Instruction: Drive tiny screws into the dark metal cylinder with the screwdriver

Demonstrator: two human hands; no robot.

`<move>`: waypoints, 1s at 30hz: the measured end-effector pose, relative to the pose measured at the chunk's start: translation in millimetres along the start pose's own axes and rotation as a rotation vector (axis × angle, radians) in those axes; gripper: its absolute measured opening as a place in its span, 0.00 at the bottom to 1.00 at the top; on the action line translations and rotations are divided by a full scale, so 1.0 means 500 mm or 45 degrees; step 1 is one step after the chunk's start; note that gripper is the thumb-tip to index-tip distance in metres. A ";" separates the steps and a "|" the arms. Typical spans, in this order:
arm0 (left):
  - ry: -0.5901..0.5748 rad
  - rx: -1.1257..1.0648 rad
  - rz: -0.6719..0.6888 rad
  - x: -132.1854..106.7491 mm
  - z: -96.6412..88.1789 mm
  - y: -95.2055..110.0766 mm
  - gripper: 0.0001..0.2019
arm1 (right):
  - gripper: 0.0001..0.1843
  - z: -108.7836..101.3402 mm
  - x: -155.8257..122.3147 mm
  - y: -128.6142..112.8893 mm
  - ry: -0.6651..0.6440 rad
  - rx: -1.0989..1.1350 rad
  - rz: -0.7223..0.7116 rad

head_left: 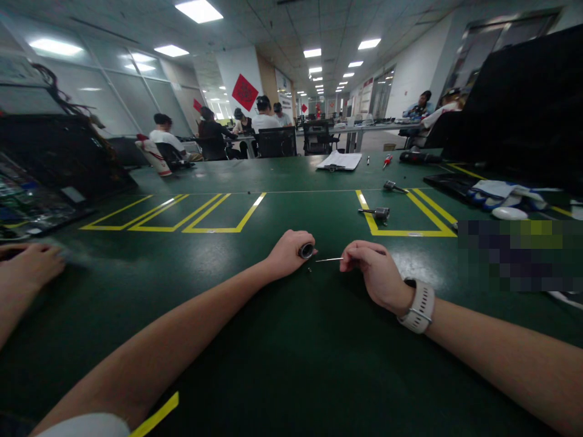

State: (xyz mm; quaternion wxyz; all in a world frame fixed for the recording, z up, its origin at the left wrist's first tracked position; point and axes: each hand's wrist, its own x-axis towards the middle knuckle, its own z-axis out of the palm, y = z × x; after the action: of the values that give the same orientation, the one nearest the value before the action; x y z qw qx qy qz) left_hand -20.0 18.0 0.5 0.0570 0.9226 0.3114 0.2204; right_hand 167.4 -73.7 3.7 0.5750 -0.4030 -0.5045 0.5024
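My left hand (288, 254) is closed round a small dark cylindrical part (307, 250), whose round hollow end faces me. Across a short gap, my right hand (371, 267), wearing a pale watch at the wrist, grips a thin metal rod (328, 260). Its tip points left at the cylinder without visibly touching it, and whatever handle it has is hidden in my fingers. Tiny bits of hardware (310, 269), perhaps screws, lie on the green table just below my left hand. Beyond my right hand rests a dark cylinder with a shaft (381, 213), and a similar one (390, 185) lies farther back.
Yellow tape (214, 230) marks boxes on the table (255, 340). A clipboard with papers (340, 160) and a red-handled tool (387, 160) lie at the back. Gloves (505, 193) and a white rounded object (509, 213) sit right. Another person's hand (39, 265) rests at left.
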 end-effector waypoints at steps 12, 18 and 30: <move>0.101 -0.139 -0.047 0.001 0.000 -0.001 0.12 | 0.10 0.000 -0.001 -0.003 -0.027 0.004 -0.040; 0.268 -0.251 -0.204 0.006 0.007 -0.012 0.11 | 0.10 0.003 -0.004 -0.006 -0.032 -0.020 -0.056; 0.614 -0.156 -0.498 0.007 -0.005 -0.029 0.10 | 0.08 0.012 -0.004 -0.010 -0.260 -0.287 0.007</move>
State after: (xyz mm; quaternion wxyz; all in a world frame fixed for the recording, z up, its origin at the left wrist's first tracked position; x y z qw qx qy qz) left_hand -26.8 31.7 0.7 0.0783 0.7612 0.4735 0.4362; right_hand 162.1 -77.0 9.3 0.4705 -0.4133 -0.6124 0.4825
